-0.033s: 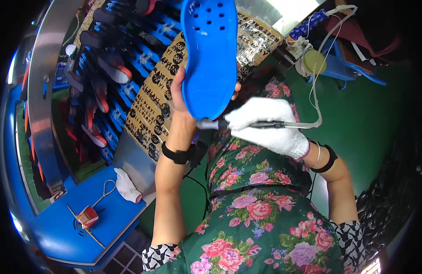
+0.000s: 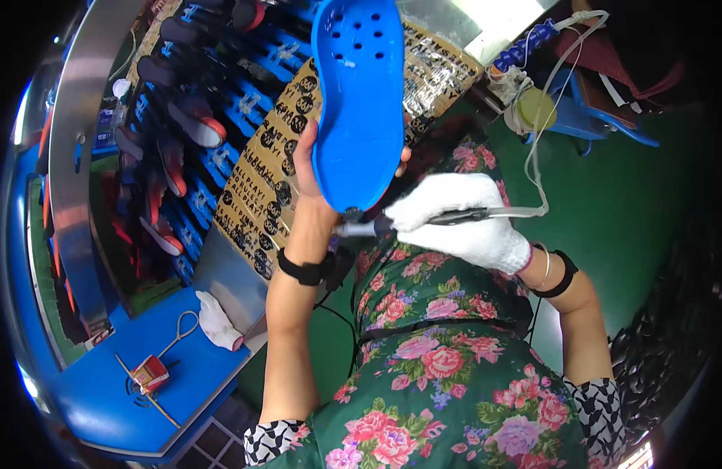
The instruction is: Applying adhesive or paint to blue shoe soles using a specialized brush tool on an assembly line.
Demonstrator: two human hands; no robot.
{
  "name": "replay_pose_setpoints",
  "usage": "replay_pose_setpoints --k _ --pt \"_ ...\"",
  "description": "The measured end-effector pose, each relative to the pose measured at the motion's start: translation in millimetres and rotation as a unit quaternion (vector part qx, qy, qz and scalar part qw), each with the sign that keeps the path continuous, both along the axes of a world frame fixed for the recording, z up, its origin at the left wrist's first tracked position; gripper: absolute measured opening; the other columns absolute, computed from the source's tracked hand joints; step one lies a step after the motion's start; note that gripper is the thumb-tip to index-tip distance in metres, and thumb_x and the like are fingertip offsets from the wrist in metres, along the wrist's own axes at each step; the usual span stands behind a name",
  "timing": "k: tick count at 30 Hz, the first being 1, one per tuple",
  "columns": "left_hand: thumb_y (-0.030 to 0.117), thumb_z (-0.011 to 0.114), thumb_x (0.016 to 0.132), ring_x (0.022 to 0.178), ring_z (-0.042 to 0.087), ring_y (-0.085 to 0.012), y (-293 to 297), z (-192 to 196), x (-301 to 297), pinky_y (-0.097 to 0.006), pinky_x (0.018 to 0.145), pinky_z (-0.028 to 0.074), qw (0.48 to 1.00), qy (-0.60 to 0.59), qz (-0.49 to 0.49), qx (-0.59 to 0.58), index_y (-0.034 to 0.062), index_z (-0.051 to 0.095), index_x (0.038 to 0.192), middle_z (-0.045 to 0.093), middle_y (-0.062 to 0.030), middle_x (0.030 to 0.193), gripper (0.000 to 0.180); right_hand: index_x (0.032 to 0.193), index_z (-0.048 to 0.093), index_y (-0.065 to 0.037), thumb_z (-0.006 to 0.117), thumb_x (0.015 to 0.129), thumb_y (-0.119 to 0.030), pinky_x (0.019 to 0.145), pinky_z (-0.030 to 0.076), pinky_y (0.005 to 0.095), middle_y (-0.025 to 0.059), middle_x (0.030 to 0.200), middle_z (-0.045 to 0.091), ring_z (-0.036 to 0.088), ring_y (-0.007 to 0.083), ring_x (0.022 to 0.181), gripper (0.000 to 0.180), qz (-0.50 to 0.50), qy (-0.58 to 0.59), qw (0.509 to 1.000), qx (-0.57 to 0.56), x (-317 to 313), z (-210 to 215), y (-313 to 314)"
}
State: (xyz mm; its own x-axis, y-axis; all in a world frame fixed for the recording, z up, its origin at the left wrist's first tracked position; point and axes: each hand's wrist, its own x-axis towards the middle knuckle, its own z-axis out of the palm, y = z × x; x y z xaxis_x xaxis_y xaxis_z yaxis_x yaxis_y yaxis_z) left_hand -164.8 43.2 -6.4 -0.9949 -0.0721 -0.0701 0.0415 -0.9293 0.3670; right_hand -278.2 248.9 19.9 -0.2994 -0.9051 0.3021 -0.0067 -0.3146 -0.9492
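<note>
My left hand (image 2: 306,160) grips a blue shoe sole (image 2: 359,133) from beneath, thumb along its left edge and fingertips on its right. The sole's inner side faces up, heel end toward me, with several dark holes near the forward end. In a white knit glove, my right hand (image 2: 458,219) is closed round a slim dark-handled brush (image 2: 458,216), with a pale flexible tube (image 2: 525,212) running from its back end. The brush's greyish head, blurred, lies just below the heel edge; whether it touches cannot be made out.
Shoe parts (image 2: 197,125) hang on a blue-and-black rack at the left. Beside it lies a board covered in printed brown tape (image 2: 255,187). A blue table (image 2: 87,399) holds a white glove (image 2: 216,320) and a small red container (image 2: 151,374). A blue stool (image 2: 572,117) stands at right.
The brush head has dropped slightly, away from the heel edge. The sole has shifted a little down and left in my left hand.
</note>
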Motion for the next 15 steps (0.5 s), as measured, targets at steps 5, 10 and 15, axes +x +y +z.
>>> replay_pose_setpoints --k 5,10,15 --pt "0.065 0.048 0.094 0.127 0.052 -0.0529 15.4 0.5 -1.8 -0.063 0.102 0.049 0.984 -0.083 0.111 0.112 0.0028 0.024 0.157 0.042 -0.0299 0.149 0.092 0.092 0.076 -0.004 0.079 0.078 -0.001 0.079 0.057 0.0313 0.0085 0.093 0.075 0.072 0.0181 0.087 0.014 -0.098 0.083 0.992 -0.020 -30.6 8.3 -6.3" --pt "0.066 0.048 0.094 0.115 0.061 -0.0514 19.9 -14.5 1.9 -0.061 0.092 0.056 0.996 -0.055 0.027 0.056 0.0016 0.026 0.156 0.048 -0.0279 0.144 0.092 0.099 0.075 -0.007 0.076 0.080 -0.005 0.072 0.056 0.0347 0.0091 0.095 0.074 0.071 0.0244 0.082 0.019 -0.227 0.348 0.902 -0.121 -71.2 17.4 -31.6" --pt "0.066 0.047 0.095 0.122 0.055 -0.0515 11.3 -10.7 15.6 -0.065 0.097 0.050 0.966 -0.156 0.146 0.147 0.0046 0.029 0.156 0.052 -0.0250 0.141 0.089 0.102 0.075 -0.011 0.075 0.080 -0.007 0.071 0.056 0.0397 0.0095 0.099 0.073 0.068 0.0280 0.084 0.022 -0.165 0.373 0.898 -0.167 -25.5 2.3 -26.2"
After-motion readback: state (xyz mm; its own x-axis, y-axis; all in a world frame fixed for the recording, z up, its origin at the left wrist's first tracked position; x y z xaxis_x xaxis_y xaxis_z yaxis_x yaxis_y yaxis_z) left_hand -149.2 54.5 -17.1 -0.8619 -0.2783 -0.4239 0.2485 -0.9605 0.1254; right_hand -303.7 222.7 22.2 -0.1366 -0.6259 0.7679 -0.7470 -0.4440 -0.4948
